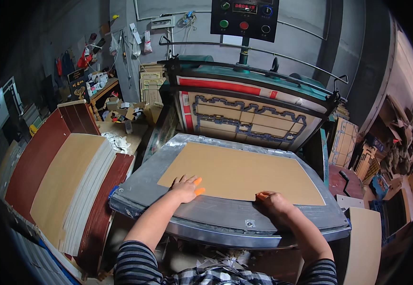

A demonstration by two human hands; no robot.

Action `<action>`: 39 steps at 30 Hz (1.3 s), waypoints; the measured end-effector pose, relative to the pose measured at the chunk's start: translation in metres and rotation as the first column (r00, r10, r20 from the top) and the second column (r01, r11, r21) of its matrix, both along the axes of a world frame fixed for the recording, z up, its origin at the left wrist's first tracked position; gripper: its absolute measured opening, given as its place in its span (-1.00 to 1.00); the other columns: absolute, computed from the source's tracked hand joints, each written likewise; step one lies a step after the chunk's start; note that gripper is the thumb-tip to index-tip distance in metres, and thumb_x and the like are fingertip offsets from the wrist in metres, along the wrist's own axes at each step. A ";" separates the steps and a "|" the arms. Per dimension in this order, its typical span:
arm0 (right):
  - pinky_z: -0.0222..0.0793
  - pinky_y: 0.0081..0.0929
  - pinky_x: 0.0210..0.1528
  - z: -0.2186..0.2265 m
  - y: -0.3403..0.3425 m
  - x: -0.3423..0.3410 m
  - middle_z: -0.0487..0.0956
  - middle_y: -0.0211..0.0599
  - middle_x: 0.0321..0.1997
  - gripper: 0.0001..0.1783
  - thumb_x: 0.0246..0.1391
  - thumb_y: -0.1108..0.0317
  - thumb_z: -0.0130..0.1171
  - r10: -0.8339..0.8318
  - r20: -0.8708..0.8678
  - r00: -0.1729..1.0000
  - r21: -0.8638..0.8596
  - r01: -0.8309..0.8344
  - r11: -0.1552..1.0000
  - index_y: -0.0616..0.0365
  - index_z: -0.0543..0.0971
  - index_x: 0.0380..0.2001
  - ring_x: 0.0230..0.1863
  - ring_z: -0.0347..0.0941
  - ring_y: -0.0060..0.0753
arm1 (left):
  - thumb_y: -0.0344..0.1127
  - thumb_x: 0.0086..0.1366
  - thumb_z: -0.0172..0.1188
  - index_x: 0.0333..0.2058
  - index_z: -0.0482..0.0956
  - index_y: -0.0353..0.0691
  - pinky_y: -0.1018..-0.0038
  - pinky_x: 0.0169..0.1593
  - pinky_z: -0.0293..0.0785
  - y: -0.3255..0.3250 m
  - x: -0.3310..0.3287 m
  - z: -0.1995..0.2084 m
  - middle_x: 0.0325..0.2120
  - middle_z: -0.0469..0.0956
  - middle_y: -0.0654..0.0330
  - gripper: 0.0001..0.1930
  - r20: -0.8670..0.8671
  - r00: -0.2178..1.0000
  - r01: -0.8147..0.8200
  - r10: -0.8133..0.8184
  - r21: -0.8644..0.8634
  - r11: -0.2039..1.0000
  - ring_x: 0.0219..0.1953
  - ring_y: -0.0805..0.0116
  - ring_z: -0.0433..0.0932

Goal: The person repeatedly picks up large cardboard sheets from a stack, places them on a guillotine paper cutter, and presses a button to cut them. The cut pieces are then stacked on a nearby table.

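Note:
A flat brown cardboard sheet (pixel 240 168) lies on the grey metal platen (pixel 142 183) of a die-cutting press. My left hand (pixel 185 189) rests open on the sheet's near left part, fingers spread, with orange covers on some fingertips. Farther right, my right hand (pixel 277 202) is closed at the sheet's near edge, its fingertips pinched together there, one orange cover showing. Behind the platen, the press's upright frame carries a cutting die (pixel 249 121), a board with dark blade outlines edged in blue-grey foam.
At left stands a stack of cardboard sheets (pixel 68 175) on a dark red board. More cardboard (pixel 364 247) stands beside the platen's near right corner. Above the press hangs a control panel (pixel 244 21) with buttons. Scrap cardboard (pixel 396 123) is heaped at far right.

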State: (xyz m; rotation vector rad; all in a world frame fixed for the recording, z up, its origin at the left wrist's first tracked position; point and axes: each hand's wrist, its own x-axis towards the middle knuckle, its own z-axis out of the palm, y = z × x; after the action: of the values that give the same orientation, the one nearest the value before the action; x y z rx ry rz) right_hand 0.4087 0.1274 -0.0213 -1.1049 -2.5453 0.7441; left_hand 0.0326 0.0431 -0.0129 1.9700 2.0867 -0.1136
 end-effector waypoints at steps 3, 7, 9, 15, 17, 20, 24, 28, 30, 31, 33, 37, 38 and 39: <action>0.36 -0.33 0.08 -0.010 0.002 -0.010 0.55 -0.02 0.00 -0.51 0.10 0.01 0.20 -0.078 0.045 0.996 -0.150 0.084 0.985 0.22 0.58 -0.11 0.06 0.46 -0.11 | 0.23 0.35 -0.17 0.34 0.09 -0.03 0.06 0.37 -0.13 0.004 -0.003 0.000 0.38 0.00 0.27 -0.29 0.033 0.999 -0.007 0.008 -0.031 0.999 0.40 0.01 -0.08; -0.24 -0.03 0.42 0.015 -0.002 -0.007 0.10 -0.15 0.45 -0.02 0.06 -0.45 -0.10 0.051 0.352 0.935 -0.109 -0.013 0.994 0.07 0.21 0.32 0.48 -0.14 -0.11 | 0.33 0.30 -0.19 0.33 0.15 0.04 0.07 0.36 -0.11 0.013 0.003 -0.002 0.37 0.05 0.26 -0.26 -0.009 1.000 -0.014 0.014 -0.032 0.999 0.39 0.03 -0.05; -0.16 0.01 0.38 0.013 -0.013 -0.018 0.10 -0.17 0.44 -0.03 0.07 -0.46 -0.14 0.001 0.372 0.928 -0.040 0.015 0.999 0.02 0.17 0.34 0.47 -0.11 -0.10 | 0.36 0.28 -0.17 0.32 0.18 0.07 0.07 0.36 -0.10 0.006 -0.007 -0.010 0.37 0.06 0.24 -0.25 0.039 0.996 -0.075 0.074 0.015 0.997 0.38 0.02 -0.03; -0.12 0.00 0.36 0.019 -0.025 -0.026 0.18 -0.15 0.40 0.03 0.03 -0.54 -0.22 -0.035 0.428 0.903 0.045 0.017 0.999 0.06 0.20 0.32 0.45 -0.06 -0.09 | 0.31 0.31 -0.18 0.33 0.15 0.06 0.05 0.39 -0.16 0.011 -0.012 -0.010 0.38 0.01 0.22 -0.28 0.005 0.999 -0.042 0.042 -0.018 0.999 0.40 0.00 -0.07; -0.13 -0.01 0.37 0.018 -0.027 -0.023 0.23 -0.11 0.37 0.07 0.01 -0.56 -0.25 -0.051 0.410 0.911 0.064 0.027 0.998 0.12 0.23 0.30 0.44 -0.04 -0.08 | 0.30 0.32 -0.18 0.33 0.14 0.05 0.04 0.39 -0.18 0.014 -0.009 -0.008 0.39 -0.01 0.21 -0.29 0.016 0.999 -0.044 0.045 -0.025 0.999 0.41 0.00 -0.09; -0.12 -0.05 0.38 0.018 -0.032 -0.022 0.24 -0.10 0.36 0.05 0.04 -0.56 -0.28 -0.031 0.450 0.893 0.089 -0.010 0.996 0.14 0.26 0.28 0.44 -0.04 -0.11 | 0.29 0.32 -0.18 0.34 0.11 0.04 0.03 0.39 -0.20 0.015 -0.009 -0.008 0.39 -0.02 0.20 -0.28 0.013 0.999 -0.047 0.047 -0.033 0.998 0.41 0.00 -0.10; -0.08 -0.09 0.36 0.025 -0.025 -0.024 0.24 -0.12 0.36 -0.01 0.08 -0.50 -0.26 -0.024 0.331 0.943 0.048 0.008 0.999 0.12 0.27 0.28 0.41 0.05 -0.09 | 0.31 0.30 -0.13 0.33 0.14 0.04 -0.01 0.37 -0.20 0.000 -0.008 -0.002 0.37 0.02 0.17 -0.26 -0.010 0.996 -0.090 0.091 0.047 0.995 0.40 0.00 -0.07; 0.03 -0.18 0.33 0.036 -0.016 -0.019 0.33 -0.13 0.30 -0.16 0.12 -0.40 -0.15 -0.145 0.374 0.916 0.049 0.137 0.989 0.05 0.42 0.19 0.34 0.17 -0.07 | 0.40 0.23 -0.10 0.33 0.15 0.00 -0.01 0.38 -0.21 -0.016 0.053 0.047 0.36 0.05 0.13 -0.17 -0.001 0.982 0.188 -0.188 0.001 0.982 0.41 0.01 -0.09; 0.10 -0.22 0.31 0.039 -0.007 -0.021 0.37 -0.12 0.27 -0.19 0.12 -0.38 -0.12 -0.111 0.457 0.883 0.026 0.112 0.993 0.06 0.44 0.17 0.30 0.22 -0.06 | 0.48 0.21 -0.20 0.35 0.10 0.02 -0.01 0.39 -0.29 -0.017 0.065 0.030 0.38 -0.01 0.15 -0.12 -0.001 0.972 0.236 -0.236 0.019 0.971 0.42 -0.03 -0.15; 0.15 -0.23 0.28 0.035 -0.003 -0.021 0.40 -0.11 0.23 -0.19 0.11 -0.39 -0.11 -0.113 0.466 0.878 0.023 0.116 0.993 0.06 0.48 0.12 0.27 0.26 -0.05 | 0.48 0.21 -0.21 0.35 0.08 0.03 -0.01 0.39 -0.30 -0.019 0.069 0.030 0.39 -0.03 0.16 -0.12 0.013 0.977 0.212 -0.212 -0.017 0.977 0.42 -0.03 -0.17; 0.23 -0.25 0.24 0.038 -0.003 -0.028 0.43 -0.10 0.20 -0.22 0.12 -0.37 -0.10 -0.063 0.445 0.893 0.027 0.057 0.998 0.03 0.47 0.13 0.26 0.27 -0.04 | 0.48 0.22 -0.23 0.36 0.06 0.04 0.00 0.39 -0.32 -0.024 0.073 0.029 0.40 -0.06 0.18 -0.12 0.040 0.986 0.164 -0.161 -0.087 0.983 0.43 -0.05 -0.19; 0.29 -0.22 0.20 0.033 0.021 -0.029 0.52 -0.17 0.10 -0.34 0.12 -0.22 0.03 0.037 0.488 0.872 -0.041 -0.019 0.999 0.01 0.48 0.12 0.14 0.42 -0.10 | 0.49 0.22 -0.25 0.37 0.04 0.04 0.01 0.39 -0.33 -0.027 0.072 0.023 0.41 -0.09 0.20 -0.11 0.052 0.987 0.156 -0.152 -0.066 0.986 0.43 -0.06 -0.20; 0.30 -0.22 0.18 0.038 0.026 -0.033 0.52 -0.14 0.10 -0.38 0.12 -0.15 0.06 -0.056 0.407 0.912 0.040 0.044 0.998 0.01 0.49 0.11 0.14 0.42 -0.09 | 0.48 0.22 -0.25 0.37 0.04 0.04 0.01 0.39 -0.33 -0.027 0.073 0.024 0.41 -0.10 0.20 -0.12 0.065 0.988 0.146 -0.141 -0.079 0.986 0.43 -0.06 -0.20; 0.32 -0.22 0.17 0.053 0.033 -0.038 0.52 -0.12 0.10 -0.42 0.12 -0.08 0.10 -0.148 0.314 0.938 0.118 0.116 0.986 0.01 0.49 0.11 0.14 0.42 -0.09 | 0.48 0.22 -0.25 0.37 0.04 0.04 0.01 0.39 -0.33 -0.026 0.073 0.026 0.41 -0.10 0.21 -0.12 0.075 0.988 0.139 -0.133 -0.088 0.986 0.43 -0.06 -0.20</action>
State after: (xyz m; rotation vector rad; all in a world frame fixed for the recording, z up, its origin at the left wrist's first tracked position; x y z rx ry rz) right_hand 0.3704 0.1600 0.0322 -1.4506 -2.6974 0.4281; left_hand 0.1055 0.0166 0.0132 2.0294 1.8689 -0.1638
